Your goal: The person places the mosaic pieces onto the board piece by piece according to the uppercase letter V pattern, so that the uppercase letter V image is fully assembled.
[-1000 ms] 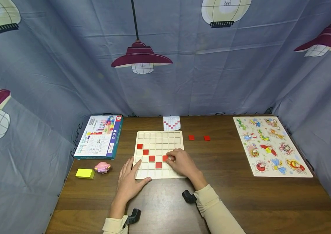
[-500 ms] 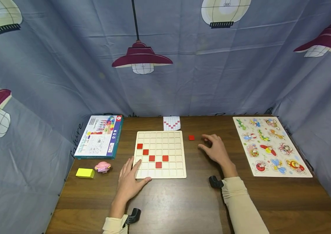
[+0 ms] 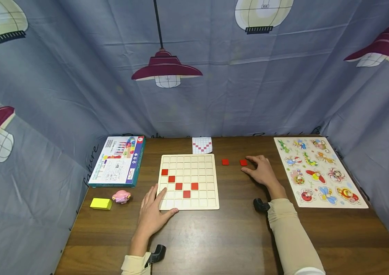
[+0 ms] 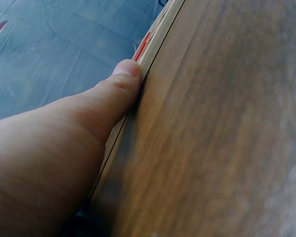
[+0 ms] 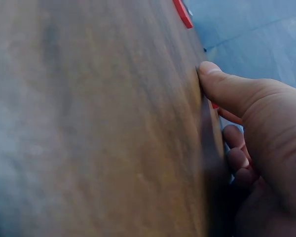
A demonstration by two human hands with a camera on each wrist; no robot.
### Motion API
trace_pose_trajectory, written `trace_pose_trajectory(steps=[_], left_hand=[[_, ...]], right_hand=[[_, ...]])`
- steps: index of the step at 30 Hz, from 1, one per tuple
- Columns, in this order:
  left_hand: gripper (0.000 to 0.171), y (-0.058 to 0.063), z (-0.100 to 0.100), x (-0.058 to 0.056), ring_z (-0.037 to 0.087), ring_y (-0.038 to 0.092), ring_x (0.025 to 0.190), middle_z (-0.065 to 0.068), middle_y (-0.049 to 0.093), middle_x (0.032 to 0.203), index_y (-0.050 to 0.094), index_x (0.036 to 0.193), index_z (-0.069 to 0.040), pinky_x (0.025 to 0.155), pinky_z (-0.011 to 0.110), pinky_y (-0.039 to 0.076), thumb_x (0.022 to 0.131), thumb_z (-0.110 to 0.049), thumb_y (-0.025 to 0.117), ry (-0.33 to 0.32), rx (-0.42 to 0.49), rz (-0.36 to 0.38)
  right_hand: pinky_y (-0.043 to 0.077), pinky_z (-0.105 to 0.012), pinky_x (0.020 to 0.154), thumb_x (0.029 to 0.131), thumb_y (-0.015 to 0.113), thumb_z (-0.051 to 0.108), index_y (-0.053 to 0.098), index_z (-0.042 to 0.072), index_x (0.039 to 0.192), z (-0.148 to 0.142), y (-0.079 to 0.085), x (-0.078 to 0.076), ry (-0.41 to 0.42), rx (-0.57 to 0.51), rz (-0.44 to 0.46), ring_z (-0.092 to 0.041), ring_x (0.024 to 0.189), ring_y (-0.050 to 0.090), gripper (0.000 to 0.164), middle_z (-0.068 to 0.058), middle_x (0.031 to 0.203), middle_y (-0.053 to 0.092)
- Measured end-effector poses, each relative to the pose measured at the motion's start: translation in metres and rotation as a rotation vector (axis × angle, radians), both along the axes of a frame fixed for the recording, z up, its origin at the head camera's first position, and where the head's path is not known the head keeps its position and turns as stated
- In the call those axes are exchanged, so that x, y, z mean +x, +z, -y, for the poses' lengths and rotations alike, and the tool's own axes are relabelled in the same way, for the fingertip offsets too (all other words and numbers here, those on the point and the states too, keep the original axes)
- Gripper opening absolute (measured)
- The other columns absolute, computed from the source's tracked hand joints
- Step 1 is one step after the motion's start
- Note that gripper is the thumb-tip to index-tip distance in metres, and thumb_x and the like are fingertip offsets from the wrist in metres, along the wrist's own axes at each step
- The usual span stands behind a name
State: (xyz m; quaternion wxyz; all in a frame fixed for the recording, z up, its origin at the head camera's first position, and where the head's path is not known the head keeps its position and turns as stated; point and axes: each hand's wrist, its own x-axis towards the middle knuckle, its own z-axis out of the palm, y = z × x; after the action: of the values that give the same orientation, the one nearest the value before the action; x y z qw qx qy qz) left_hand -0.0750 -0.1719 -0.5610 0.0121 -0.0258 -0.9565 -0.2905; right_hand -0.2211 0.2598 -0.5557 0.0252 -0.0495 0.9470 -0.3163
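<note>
A pale square grid board (image 3: 201, 202) lies mid-table, with several red tiles (image 3: 186, 194) on its squares forming most of a V. My left hand (image 3: 154, 214) rests at the board's lower left corner, fingers spread; in the left wrist view its thumb (image 4: 126, 71) touches the board's edge. To the right of the board lie two loose red squares. My right hand (image 3: 263, 172) is at the farther one, a red tile (image 3: 243, 162), with thumb and index finger apart on either side of it. The nearer loose tile (image 3: 225, 162) lies untouched.
A card with a red V pattern (image 3: 202, 145) lies behind the board. To the left are a boxed set (image 3: 117, 162), a pink toy (image 3: 121, 196) and a yellow block (image 3: 101, 204). An insect picture board (image 3: 318, 172) lies at right.
My right hand has left a red tile on the board and moved right to the loose tiles, drawing slightly farther right in the last half second. The left hand stays put.
</note>
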Motion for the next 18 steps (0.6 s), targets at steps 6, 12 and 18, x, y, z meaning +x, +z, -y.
trace_pose_trajectory(steps=[6,12,18], left_hand=[[0.091,0.0009,-0.0008,0.0001,0.037,0.023,0.156,0.017,0.028,0.167,0.049,0.153,-0.018,0.122,0.063,0.022,0.078,-0.062,0.079,-0.001,0.006,0.007],[0.091,0.0007,-0.0009,0.0002,0.037,0.023,0.155,0.017,0.029,0.167,0.049,0.153,-0.018,0.122,0.064,0.022,0.078,-0.062,0.079,0.004,0.005,0.007],[0.092,0.0013,-0.0006,0.0003,0.036,0.022,0.156,0.016,0.028,0.168,0.047,0.154,-0.018,0.123,0.063,0.021,0.079,-0.062,0.078,0.004,0.007,0.016]], right_hand=[[0.04,-0.061,0.104,0.092,0.076,0.037,0.059,0.008,0.141,0.0013,0.0003,0.0017,-0.014,-0.013,-0.028,-0.044,0.122,0.045,0.059,-0.026,0.137,0.052],[0.041,-0.06,0.103,0.093,0.075,0.033,0.062,0.008,0.138,0.0012,0.0011,0.0029,0.0,-0.015,-0.046,-0.043,0.121,0.047,0.052,-0.025,0.135,0.055],[0.041,-0.061,0.103,0.094,0.074,0.031,0.065,0.007,0.133,0.0015,-0.0001,0.0027,0.007,-0.006,-0.062,-0.044,0.12,0.048,0.046,-0.025,0.131,0.057]])
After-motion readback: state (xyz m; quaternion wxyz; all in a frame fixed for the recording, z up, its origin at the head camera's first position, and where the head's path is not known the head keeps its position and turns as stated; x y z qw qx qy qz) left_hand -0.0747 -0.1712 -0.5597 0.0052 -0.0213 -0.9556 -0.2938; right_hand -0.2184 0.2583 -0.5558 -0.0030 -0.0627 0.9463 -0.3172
